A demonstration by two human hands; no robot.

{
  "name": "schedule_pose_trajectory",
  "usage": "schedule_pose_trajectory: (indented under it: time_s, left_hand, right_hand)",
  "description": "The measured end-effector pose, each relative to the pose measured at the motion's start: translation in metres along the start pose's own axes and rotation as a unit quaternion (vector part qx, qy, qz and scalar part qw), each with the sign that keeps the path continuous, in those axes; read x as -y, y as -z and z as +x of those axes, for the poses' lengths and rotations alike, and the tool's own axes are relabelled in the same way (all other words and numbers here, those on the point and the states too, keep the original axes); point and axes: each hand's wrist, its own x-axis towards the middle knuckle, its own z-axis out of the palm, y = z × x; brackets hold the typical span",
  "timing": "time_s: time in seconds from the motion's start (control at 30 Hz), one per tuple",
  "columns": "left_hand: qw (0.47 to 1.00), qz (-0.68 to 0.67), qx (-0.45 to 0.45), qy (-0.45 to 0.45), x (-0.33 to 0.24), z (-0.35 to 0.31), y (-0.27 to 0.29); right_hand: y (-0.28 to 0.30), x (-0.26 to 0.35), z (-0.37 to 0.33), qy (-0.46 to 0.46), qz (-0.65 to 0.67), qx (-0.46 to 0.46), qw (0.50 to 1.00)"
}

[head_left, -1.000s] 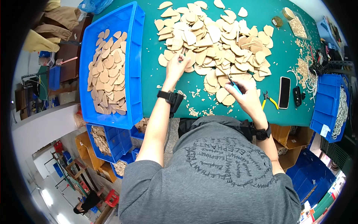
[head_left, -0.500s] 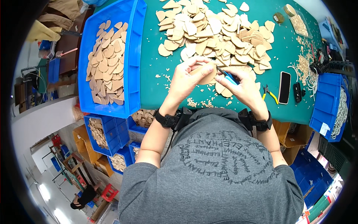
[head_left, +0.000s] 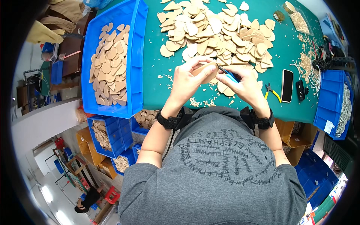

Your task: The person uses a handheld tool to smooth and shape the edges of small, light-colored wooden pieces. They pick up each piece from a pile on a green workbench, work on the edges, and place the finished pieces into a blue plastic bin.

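Observation:
Between the thumb and fingers of my left hand (head_left: pixel 189 79) is a flat tan rounded piece (head_left: pixel 209 73), held tilted over the near part of the table. My right hand (head_left: pixel 243 83) is closed round blue-handled pliers (head_left: pixel 231 77), whose dark jaws meet the edge of that piece. Exactly what the jaws grip is too small to tell. Just beyond both hands spreads a heap of similar tan pieces (head_left: pixel 225 35), many with one straight and one curved edge.
On the left stands a blue crate (head_left: pixel 135 56) of tan pieces. Right of my hands lie yellow-handled pliers (head_left: pixel 275 93), a phone (head_left: pixel 287 86) and a small black device (head_left: pixel 300 91). Pale pegs (head_left: pixel 307 63) scatter the green table (head_left: pixel 157 90). A blue bin (head_left: pixel 322 108) sits at the right edge.
The tan piece has turned in my left hand and shows more edge-on. Both hands stay nearly in place, with the pliers still at the piece. The whole view has shifted slightly.

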Motion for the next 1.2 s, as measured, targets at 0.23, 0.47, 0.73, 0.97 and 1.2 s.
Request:
schedule_pose_trajectory:
  time_s: [0.23,0.47,0.73,0.97,1.2]
  left_hand:
    - [0.999,0.034,-0.002,-0.011,-0.001,0.001,0.001]
    - [0.999,0.031,-0.008,-0.010,-0.001,0.000,0.001]
    - [0.999,0.032,-0.014,-0.009,0.004,-0.002,0.000]
    - [0.999,0.027,-0.016,-0.005,0.008,-0.002,-0.001]
    - [0.987,-0.148,0.026,0.061,0.006,-0.003,0.012]
  right_hand:
    - [0.002,0.002,0.002,-0.007,0.000,0.013,1.000]
    - [0.004,0.007,0.003,-0.065,0.015,0.051,0.996]
    - [0.000,-0.003,0.003,-0.041,0.012,0.037,0.998]
    - [-0.005,-0.011,0.001,-0.054,0.066,0.018,0.996]
    - [0.001,-0.001,-0.002,-0.064,0.136,-0.044,0.988]
